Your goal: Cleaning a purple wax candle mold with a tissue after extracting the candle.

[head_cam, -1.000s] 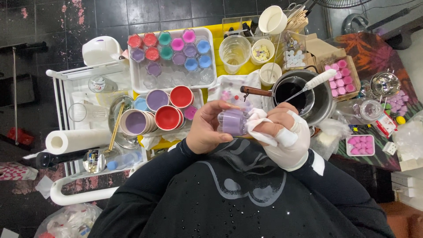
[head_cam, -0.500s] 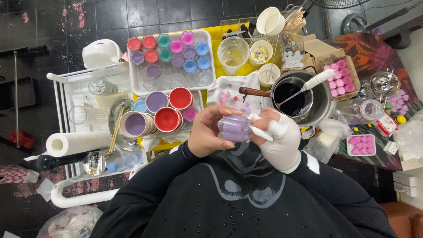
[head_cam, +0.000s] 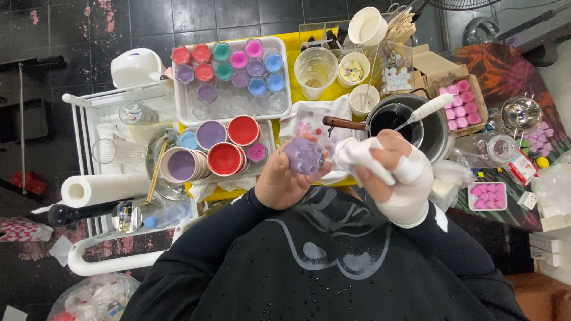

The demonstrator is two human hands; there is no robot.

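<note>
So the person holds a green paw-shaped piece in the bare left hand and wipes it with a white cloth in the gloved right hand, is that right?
Not quite: the paw-shaped piece is purple, not green, as the head view shows. The rest holds: the bare left hand grips it, and the gloved right hand presses a white cloth against it.

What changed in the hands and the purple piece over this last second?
The left hand turned the small purple moulded piece, so its dimpled face now shows to the camera. The gloved right hand shifted its white cloth from over the piece to its right edge. Both hands kept their grip; the white tray of coloured cups and dark pot stayed put.
</note>
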